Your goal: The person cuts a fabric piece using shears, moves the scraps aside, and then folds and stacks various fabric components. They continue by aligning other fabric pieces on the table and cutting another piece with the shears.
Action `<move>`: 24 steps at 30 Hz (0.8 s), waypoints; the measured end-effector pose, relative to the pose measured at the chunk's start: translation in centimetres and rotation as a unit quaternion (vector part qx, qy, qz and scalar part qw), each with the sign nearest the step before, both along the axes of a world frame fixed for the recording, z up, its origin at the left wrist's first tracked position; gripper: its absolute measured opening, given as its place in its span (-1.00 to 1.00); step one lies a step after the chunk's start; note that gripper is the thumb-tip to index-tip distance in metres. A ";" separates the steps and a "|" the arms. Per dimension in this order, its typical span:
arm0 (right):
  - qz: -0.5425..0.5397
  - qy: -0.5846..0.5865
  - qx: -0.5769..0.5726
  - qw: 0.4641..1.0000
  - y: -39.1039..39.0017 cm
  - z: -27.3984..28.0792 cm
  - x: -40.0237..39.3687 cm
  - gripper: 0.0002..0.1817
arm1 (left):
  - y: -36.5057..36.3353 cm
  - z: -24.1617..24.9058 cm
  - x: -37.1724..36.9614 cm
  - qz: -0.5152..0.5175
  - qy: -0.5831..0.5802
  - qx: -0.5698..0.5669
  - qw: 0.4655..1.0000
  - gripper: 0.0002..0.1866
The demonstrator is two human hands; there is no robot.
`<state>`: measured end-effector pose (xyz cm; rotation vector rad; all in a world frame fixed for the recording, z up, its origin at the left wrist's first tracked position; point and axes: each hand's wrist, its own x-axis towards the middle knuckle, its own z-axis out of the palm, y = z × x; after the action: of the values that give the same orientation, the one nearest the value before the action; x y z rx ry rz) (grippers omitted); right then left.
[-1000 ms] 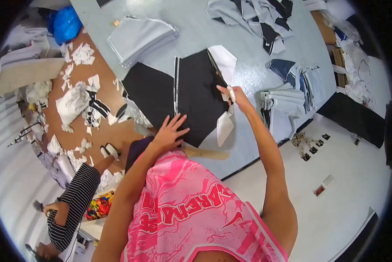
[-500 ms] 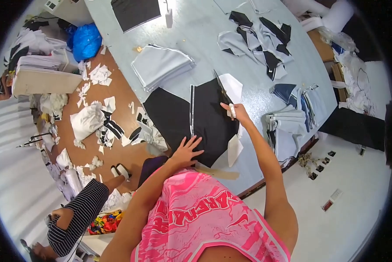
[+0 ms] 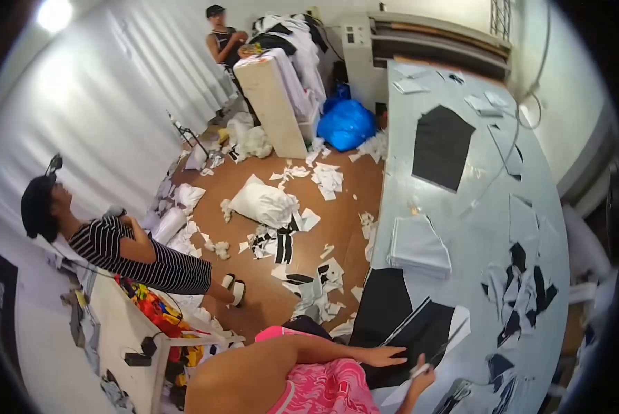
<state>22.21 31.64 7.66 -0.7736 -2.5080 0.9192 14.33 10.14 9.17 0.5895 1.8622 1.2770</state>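
My left hand (image 3: 385,356) lies with its fingers out on the black fabric (image 3: 378,310) at the table's near edge. In my right hand (image 3: 422,379) are the scissors (image 3: 450,338), held by their white handles, with the blades pointing away over the right part of the fabric. White fabric (image 3: 461,330) shows beside the blades. A strip with a pale edge (image 3: 407,320) runs across the black piece. Just beyond it sits a stack of light grey cut pieces (image 3: 420,247).
Farther up the table (image 3: 485,228) lies a dark cut panel (image 3: 442,148). Black and grey scraps (image 3: 520,297) are at right. A person in stripes (image 3: 144,252) stands at left, another person (image 3: 224,45) at the back. Scraps, a white sack (image 3: 258,200) and a blue bag (image 3: 347,124) are on the floor.
The view has swung left and up, bringing the room and both people into fuller view. The strip with the pale edge now lies slanted. My right hand still holds the scissors.
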 end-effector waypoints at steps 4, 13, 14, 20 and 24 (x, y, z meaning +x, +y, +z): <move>0.054 -0.029 -0.198 0.978 -9.9 0.2 3.5 -0.72 | 0.5 3.6 -0.8 0.097 -0.226 0.093 0.965 -0.06; 0.148 -0.013 -0.300 0.942 -18.7 7.9 -0.2 -0.54 | -6.4 1.6 -3.3 0.179 -0.081 0.138 0.971 -0.61; 0.178 -0.022 -0.342 0.922 -18.7 9.5 -1.4 -0.58 | -7.2 1.8 -4.3 0.211 0.066 0.113 0.969 -0.66; 0.066 0.056 -0.310 0.947 -16.0 13.3 -8.1 -0.72 | -11.3 9.8 -17.7 0.271 -0.149 0.151 0.939 -0.64; -0.040 0.040 -0.309 0.949 -14.3 13.0 -10.1 -0.71 | -13.8 6.3 -32.2 0.335 0.034 0.051 0.940 -0.48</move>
<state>12.14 17.29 20.62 -0.9800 -2.0979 1.6993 -17.87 -3.63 15.47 0.0268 2.1532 1.8087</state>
